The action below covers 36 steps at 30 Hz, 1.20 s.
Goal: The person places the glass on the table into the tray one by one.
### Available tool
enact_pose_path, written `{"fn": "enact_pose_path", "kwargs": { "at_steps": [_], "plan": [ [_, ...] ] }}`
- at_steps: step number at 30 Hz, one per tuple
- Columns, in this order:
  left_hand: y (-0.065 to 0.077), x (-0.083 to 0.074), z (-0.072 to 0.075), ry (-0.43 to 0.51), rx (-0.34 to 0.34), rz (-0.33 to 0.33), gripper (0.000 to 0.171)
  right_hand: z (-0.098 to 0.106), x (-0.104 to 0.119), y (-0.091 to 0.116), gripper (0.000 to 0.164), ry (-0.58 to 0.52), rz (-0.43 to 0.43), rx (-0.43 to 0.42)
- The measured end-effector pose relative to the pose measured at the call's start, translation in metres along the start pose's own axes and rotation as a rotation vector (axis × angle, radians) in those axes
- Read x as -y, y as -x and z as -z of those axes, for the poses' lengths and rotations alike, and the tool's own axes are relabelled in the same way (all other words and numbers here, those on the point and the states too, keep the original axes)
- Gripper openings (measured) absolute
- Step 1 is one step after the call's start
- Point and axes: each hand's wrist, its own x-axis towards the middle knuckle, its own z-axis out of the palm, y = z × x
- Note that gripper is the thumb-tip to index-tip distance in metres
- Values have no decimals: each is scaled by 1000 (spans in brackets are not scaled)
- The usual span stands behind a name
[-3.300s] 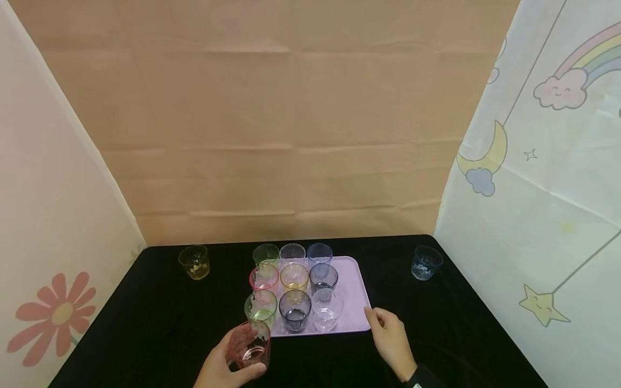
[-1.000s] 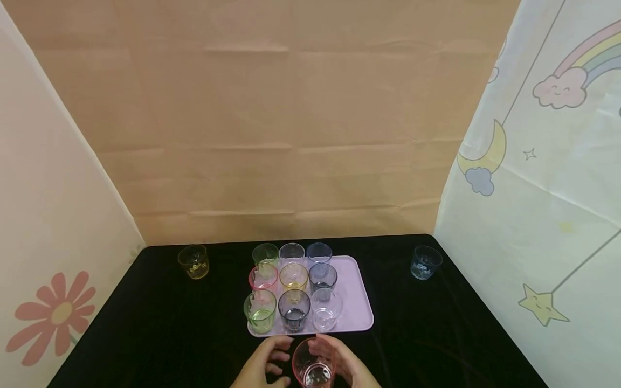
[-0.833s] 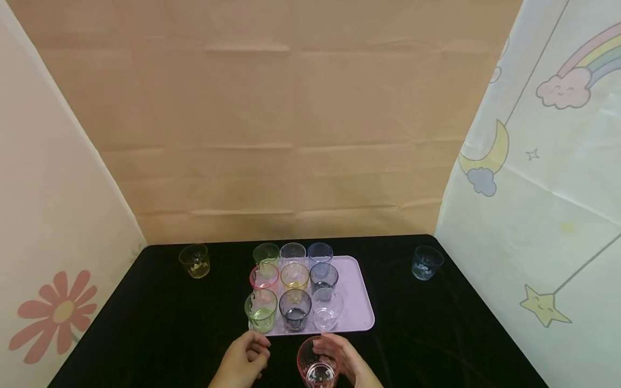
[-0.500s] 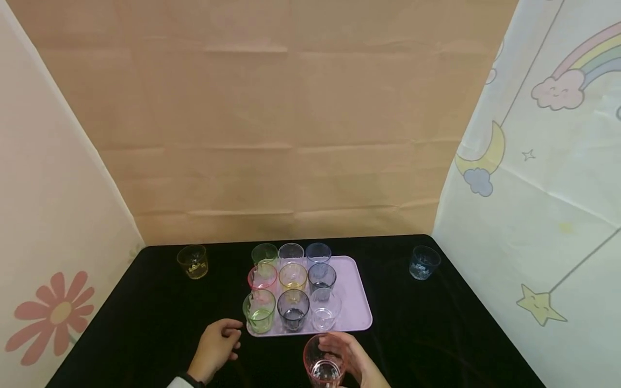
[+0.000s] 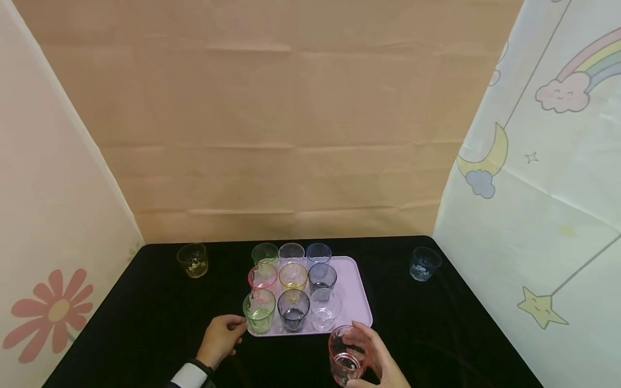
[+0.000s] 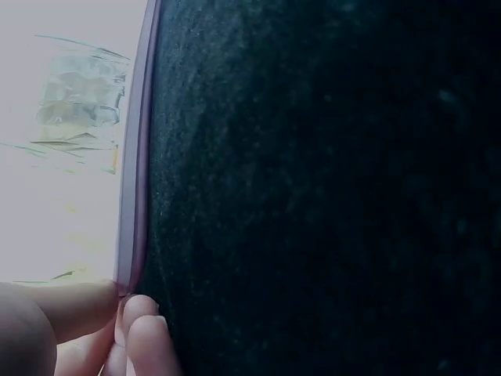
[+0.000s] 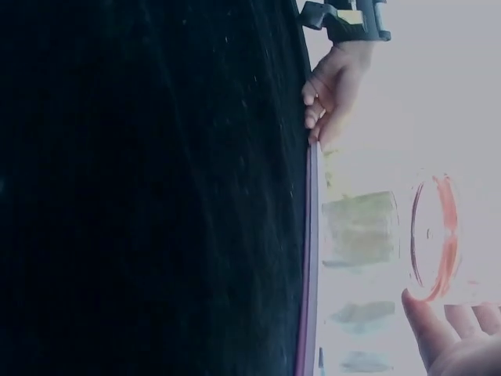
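A lilac tray (image 5: 358, 296) lies on the black table, bearing rows of clear and tinted glasses, with bare tray along its right side. My left hand (image 5: 218, 338) pinches the tray's near-left corner between thumb and fingers; the left wrist view shows the tray rim (image 6: 135, 196) running into that pinch. In my right hand (image 5: 385, 362) is a pink-tinted drinking glass (image 5: 343, 364), held just off the tray's near-right edge. The right wrist view has the glass base (image 7: 448, 235) above my right fingers (image 7: 427, 325). Closest to the left hand stands a green glass (image 5: 260, 315).
Apart from the tray, a yellow glass (image 5: 193, 261) stands at the far left and a blue glass (image 5: 425, 265) at the far right. Behind the table (image 5: 436, 328) hangs a brown paper backdrop (image 5: 291, 134), with pale printed sheets at both sides.
The pink glass passed from my left hand to my right, which let go of the tray's right edge. My left hand moved to the near-left corner; the right carried the glass rightward.
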Motion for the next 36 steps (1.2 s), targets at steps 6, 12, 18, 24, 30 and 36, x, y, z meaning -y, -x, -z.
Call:
{"fn": "enact_pose_path", "kwargs": {
  "at_steps": [6,12,18,24,30,36],
  "plan": [
    [1,-1,-2,-12,-18,-2,16,8,13,-4,79,200,-204,-204],
    [0,1,-3,-8,-21,1,15,27,10,-19,80,305,-213,-327],
    [-1,0,-2,5,-11,-1,16,47,-5,-38,78,443,-141,-414],
    [-1,1,-4,6,-14,4,16,60,-18,-58,79,513,-225,-456],
    [0,2,-4,5,-6,7,16,71,-29,-82,78,505,-329,-457],
    [-1,2,-3,19,-11,-10,15,81,-48,-106,77,503,-382,-470]
  ]
}}
